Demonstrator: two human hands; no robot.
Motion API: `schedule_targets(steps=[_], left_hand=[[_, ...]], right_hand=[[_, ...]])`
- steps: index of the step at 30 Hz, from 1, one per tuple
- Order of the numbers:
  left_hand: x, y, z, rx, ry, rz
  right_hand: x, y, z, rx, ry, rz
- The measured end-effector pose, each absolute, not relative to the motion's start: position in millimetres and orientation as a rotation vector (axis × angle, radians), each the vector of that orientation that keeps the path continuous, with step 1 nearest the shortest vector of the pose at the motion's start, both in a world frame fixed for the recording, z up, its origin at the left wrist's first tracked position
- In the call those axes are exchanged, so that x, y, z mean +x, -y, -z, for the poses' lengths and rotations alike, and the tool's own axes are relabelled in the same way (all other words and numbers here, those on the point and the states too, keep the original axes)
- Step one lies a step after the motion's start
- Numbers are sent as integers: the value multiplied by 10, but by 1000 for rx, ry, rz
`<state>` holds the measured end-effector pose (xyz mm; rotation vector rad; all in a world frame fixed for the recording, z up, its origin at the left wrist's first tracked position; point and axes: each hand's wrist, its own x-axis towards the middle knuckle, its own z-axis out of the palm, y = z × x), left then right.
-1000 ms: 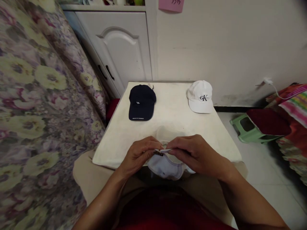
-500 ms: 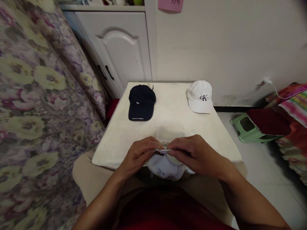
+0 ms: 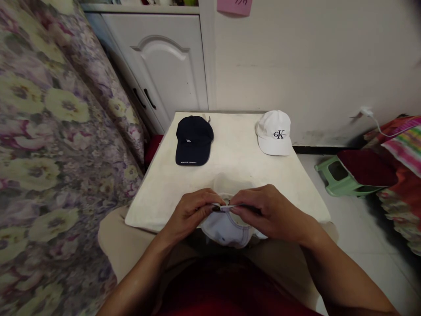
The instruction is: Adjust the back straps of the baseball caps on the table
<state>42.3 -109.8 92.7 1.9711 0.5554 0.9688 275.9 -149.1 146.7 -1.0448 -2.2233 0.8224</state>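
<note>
Navy baseball cap (image 3: 194,145) and white baseball cap (image 3: 274,134), dark letters on its front, sit at the far side of the bench (image 3: 233,145), well apart, brims toward the person; neither is being handled. The work in hand is on a pale baseball cap (image 3: 223,228) at the near edge, partly over the lap. Left hand (image 3: 194,210) and right hand (image 3: 266,206) each pinch the back strap (image 3: 226,208), fingertips nearly meeting. Strap ends lie close at the fingers; they seem to overlap, but fingers hide the join, so closure is unconfirmed. Left as things stand: that strap held, this cap not set down free. Count: three caps, two on the bench, one in hand; two hands; one bench; one green stool (image 3: 332,175).
</note>
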Motion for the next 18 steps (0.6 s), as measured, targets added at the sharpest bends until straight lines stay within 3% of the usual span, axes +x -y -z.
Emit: schedule_targets(steps=[18], left_hand=[[476, 1134, -991, 2012, -677, -859]], right_hand=[[2783, 1426, -1455, -1122, 2277, -883]])
